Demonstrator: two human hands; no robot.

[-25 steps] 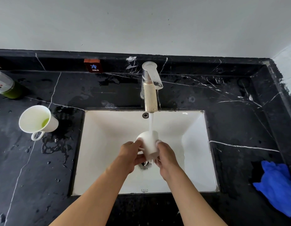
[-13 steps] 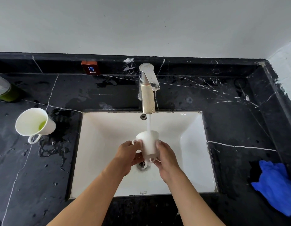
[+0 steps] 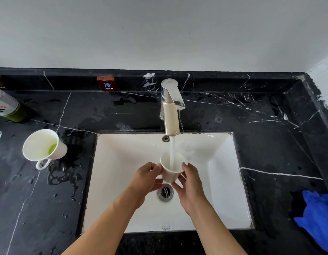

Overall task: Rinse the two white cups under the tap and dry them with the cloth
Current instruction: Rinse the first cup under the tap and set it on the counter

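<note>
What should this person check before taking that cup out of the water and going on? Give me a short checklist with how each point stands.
1. Held cup gripped by left hand and right hand: ok.
2. Tap stream falling into the cup's mouth: ok.
3. Cup rinsed clean inside: cannot tell.
4. Blue cloth ready on the counter to the right: ok.
5. Second cup rinsed: not ok, green liquid inside.
6. Sink drain uncovered: ok.

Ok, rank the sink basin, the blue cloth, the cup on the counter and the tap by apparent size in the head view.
1. Sink basin
2. Blue cloth, partly cut off by the frame edge
3. Cup on the counter and tap: they look alike, too close to rank
</note>
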